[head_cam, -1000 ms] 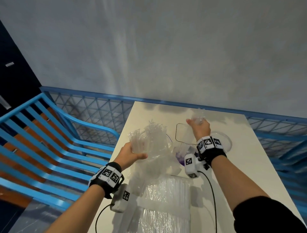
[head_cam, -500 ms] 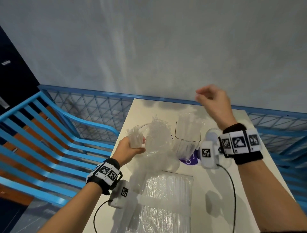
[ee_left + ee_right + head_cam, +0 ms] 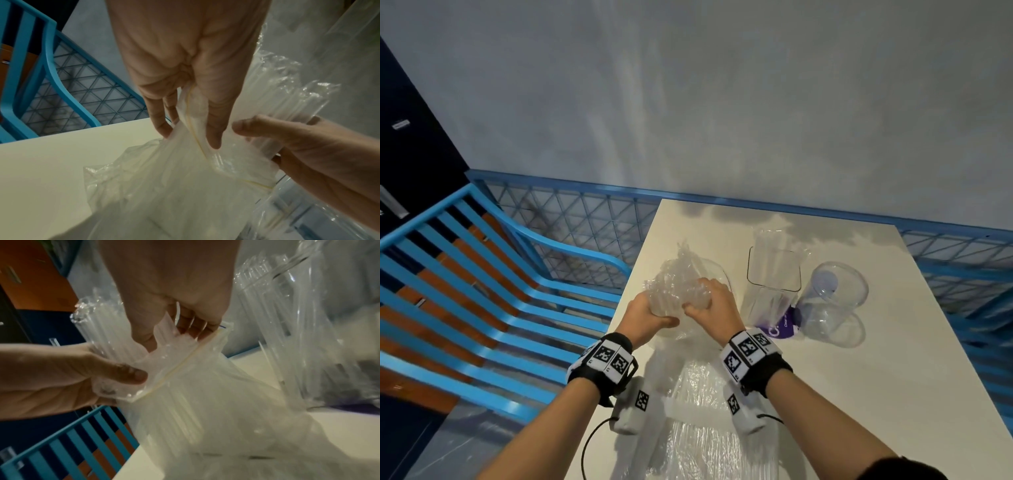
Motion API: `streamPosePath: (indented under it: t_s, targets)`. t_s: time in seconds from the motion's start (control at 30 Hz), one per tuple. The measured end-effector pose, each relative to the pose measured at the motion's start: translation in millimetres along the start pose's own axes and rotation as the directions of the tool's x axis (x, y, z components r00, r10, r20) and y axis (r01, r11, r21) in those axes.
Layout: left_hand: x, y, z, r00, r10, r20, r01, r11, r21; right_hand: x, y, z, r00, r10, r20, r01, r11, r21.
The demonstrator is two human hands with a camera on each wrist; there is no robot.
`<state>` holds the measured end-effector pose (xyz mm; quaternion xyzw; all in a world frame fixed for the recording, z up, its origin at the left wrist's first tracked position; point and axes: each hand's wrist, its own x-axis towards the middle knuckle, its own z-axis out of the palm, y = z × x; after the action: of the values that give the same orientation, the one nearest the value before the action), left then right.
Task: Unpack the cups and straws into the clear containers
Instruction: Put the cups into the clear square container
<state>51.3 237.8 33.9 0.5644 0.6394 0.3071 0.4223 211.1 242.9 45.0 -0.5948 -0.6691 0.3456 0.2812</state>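
A clear zip bag of straws (image 3: 674, 291) is held up over the table's left side. My left hand (image 3: 654, 313) grips it from the left, thumb across the front. My right hand (image 3: 703, 301) holds its top edge from the right. In the left wrist view my left hand (image 3: 191, 134) pinches the bag (image 3: 185, 178) at its yellow zip line. Seen from the right wrist, my right hand (image 3: 174, 337) curls its fingers on the bag's open mouth, with straws (image 3: 107, 331) sticking out behind. A square clear container (image 3: 774, 270) to the right holds several straws.
A round clear container (image 3: 832, 291) stands right of the square one, on a purple label (image 3: 780, 330). A crinkled plastic pack (image 3: 698, 428) lies on the white table (image 3: 859, 394) below my wrists. A blue chair (image 3: 482, 291) stands to the left, a blue mesh rail behind.
My right hand, raised over the square container half a second ago, has come down and left onto the bag of straws. My left hand still holds the bag.
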Motion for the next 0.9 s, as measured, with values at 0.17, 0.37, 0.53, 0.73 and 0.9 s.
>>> streamPosePath:
  t_s: [0.17,0.37,0.53,0.73,0.9]
  targets:
    - [2.9,2.1,-5.4,1.000,-0.005,0.030,0.004,1.000,0.020,4.2,-17.4,-28.9,0.983,0.101,-0.156,-0.052,0.955,0.293]
    - [10.9,8.8,-3.6,0.997,0.017,0.070,-0.019,0.999,0.029,20.2,-19.7,-61.5,0.927,0.287,-0.241,-0.097,0.804,0.586]
    - [18.1,8.7,-2.7,0.996,0.001,0.087,-0.006,0.998,0.055,22.7,-20.8,-81.7,0.923,0.286,-0.259,-0.068,0.780,0.622]
    - [19.7,10.0,-3.8,0.995,0.008,0.098,-0.012,0.999,0.038,28.9,-54.0,-164.0,0.921,0.091,-0.379,0.180,0.763,0.621]
    - [18.9,9.9,-2.8,0.995,0.006,0.098,-0.008,1.000,0.021,34.4,-66.5,-222.0,0.855,0.018,-0.518,0.333,0.747,0.576]
